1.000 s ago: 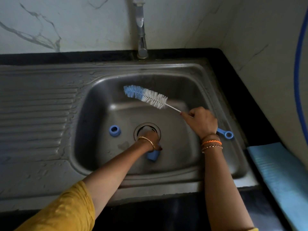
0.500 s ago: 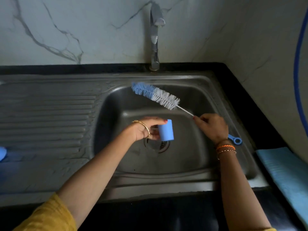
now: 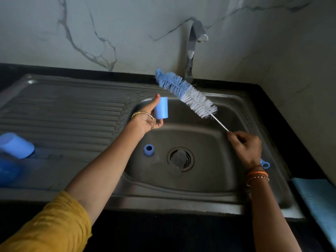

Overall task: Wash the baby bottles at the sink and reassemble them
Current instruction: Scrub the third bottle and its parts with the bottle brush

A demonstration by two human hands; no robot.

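My left hand [image 3: 148,118] holds a small blue bottle cap [image 3: 161,107] above the left rim of the steel sink basin [image 3: 209,180]. My right hand [image 3: 245,147] grips the wire handle of a blue and white bottle brush [image 3: 187,93], whose bristle head points up and left, above and to the right of the cap. A blue screw ring [image 3: 149,150] lies on the basin floor left of the drain [image 3: 180,159]. A second blue cap [image 3: 16,145] lies on its side on the drainboard at the far left.
The tap [image 3: 193,50] stands at the back of the sink, with no water seen running. A ribbed drainboard [image 3: 69,113] stretches left. A light blue cloth [image 3: 316,202] lies on the black counter at the right. Something blurred and dark blue [image 3: 9,170] sits at the left edge.
My left hand picked the blue cap up from the basin floor and raised it up and left. The brush rose with my right hand, and the view tilted upward.
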